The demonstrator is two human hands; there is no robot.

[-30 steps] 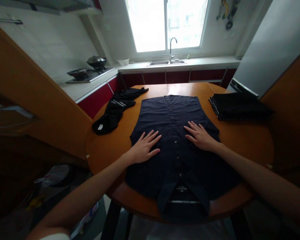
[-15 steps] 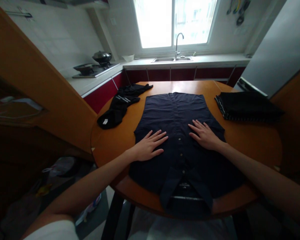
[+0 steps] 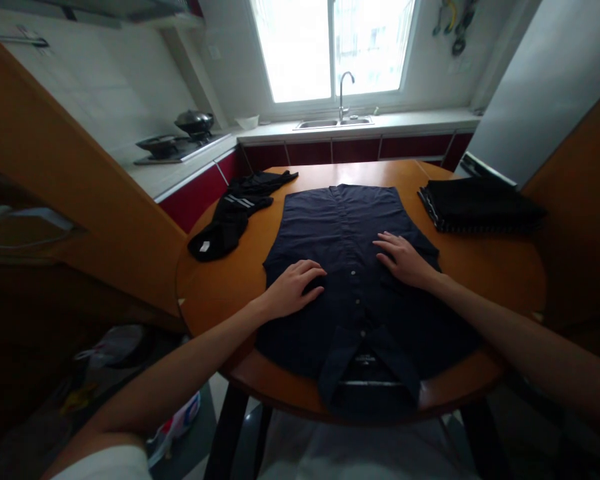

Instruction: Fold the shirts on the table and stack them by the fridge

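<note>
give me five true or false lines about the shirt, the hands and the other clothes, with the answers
1. The left hand and right hand are on opposite sides of the buttons. True.
2. The collar is at the end of the shirt nearest the window. False: it is at the end nearest the person.
3. The folded pile is left of the shirt. False: it is on the right of the table.
4. The black garment on the left has pale stripes. True.
5. The right hand is clenched in a fist. False: its fingers are stretched out.
</note>
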